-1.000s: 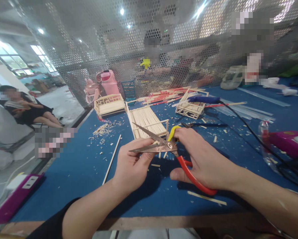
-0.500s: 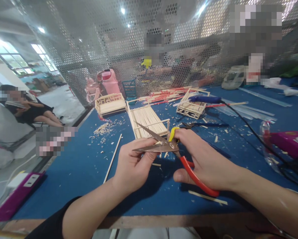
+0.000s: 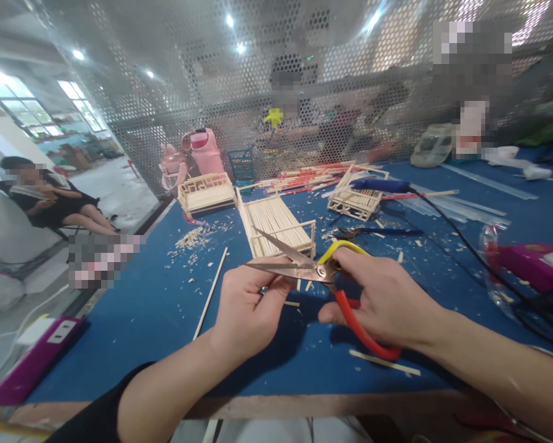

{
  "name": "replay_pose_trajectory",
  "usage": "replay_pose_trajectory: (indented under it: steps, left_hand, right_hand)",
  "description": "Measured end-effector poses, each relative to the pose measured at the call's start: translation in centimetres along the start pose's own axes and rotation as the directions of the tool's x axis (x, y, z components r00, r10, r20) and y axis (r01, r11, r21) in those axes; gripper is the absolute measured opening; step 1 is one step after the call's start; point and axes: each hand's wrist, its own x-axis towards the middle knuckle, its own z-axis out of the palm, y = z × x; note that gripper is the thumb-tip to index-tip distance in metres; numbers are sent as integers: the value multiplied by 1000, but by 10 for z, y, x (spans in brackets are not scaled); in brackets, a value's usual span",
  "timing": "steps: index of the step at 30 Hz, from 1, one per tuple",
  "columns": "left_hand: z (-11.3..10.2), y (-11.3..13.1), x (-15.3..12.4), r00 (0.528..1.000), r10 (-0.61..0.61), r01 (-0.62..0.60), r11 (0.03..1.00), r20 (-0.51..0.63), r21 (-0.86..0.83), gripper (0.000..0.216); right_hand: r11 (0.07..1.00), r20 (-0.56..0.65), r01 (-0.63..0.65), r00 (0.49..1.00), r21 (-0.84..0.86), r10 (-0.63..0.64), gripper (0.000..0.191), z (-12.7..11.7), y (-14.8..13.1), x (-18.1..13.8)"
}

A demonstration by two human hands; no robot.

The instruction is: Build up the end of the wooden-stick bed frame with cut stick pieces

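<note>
My right hand (image 3: 373, 289) grips scissors (image 3: 320, 272) with one red and one yellow handle; their blades are spread apart and point left. Beneath the lower blade, my left hand (image 3: 251, 301) is closed, its thumb and fingers pinched on a small piece of wooden stick, mostly hidden by fingers and blade. Just beyond the blades stands a miniature bed of pale sticks (image 3: 276, 218), with slats and a raised end rail. A loose stick (image 3: 210, 294) lies left of my left hand, and a short stick (image 3: 385, 363) lies below my right hand.
A small stick bench (image 3: 207, 195) and another stick model (image 3: 355, 200) stand farther back. A blue glue gun (image 3: 380, 184) with a black cable, pliers (image 3: 378, 232), glue sticks and a stick pile (image 3: 308, 177) lie around. A purple power strip (image 3: 36, 363) sits left. People are beyond the table.
The scissors' handles have spread wider in my right hand, and the yellow handle shows more. The pale stick end seen between the blades is now hardly visible. My left hand stays nearly in place.
</note>
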Motion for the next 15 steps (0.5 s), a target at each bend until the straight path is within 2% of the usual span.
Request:
replay_pose_trajectory:
  steps: [3, 6, 8, 10, 12, 15]
  left_hand:
    - [2, 4, 2, 1000, -16, 16, 1000, 8, 15, 26]
    - [-2, 3, 8, 985, -159, 158, 987, 68, 11, 26]
    - [-9, -2, 15, 931, -310, 304, 951, 191, 62, 25]
    - [-19, -8, 21, 831, -427, 376, 903, 356, 205, 24]
    - [-25, -15, 23, 760, -479, 343, 870, 439, 355, 22]
    - [-26, -22, 22, 736, -511, 252, 816, 444, 520, 18]
  right_hand:
    - [996, 74, -76, 995, 56, 72, 50, -1, -1, 1]
    - [988, 43, -100, 995, 120, 95, 49, -1, 0, 5]
    - [979, -42, -109, 992, 174, 118, 47, -3, 1, 7]
    - [968, -146, -126, 976, 216, 160, 48, -6, 5, 9]
    - [962, -231, -155, 951, 225, 207, 54, -9, 8, 11]
    - [957, -290, -194, 923, 214, 253, 62, -13, 13, 11]
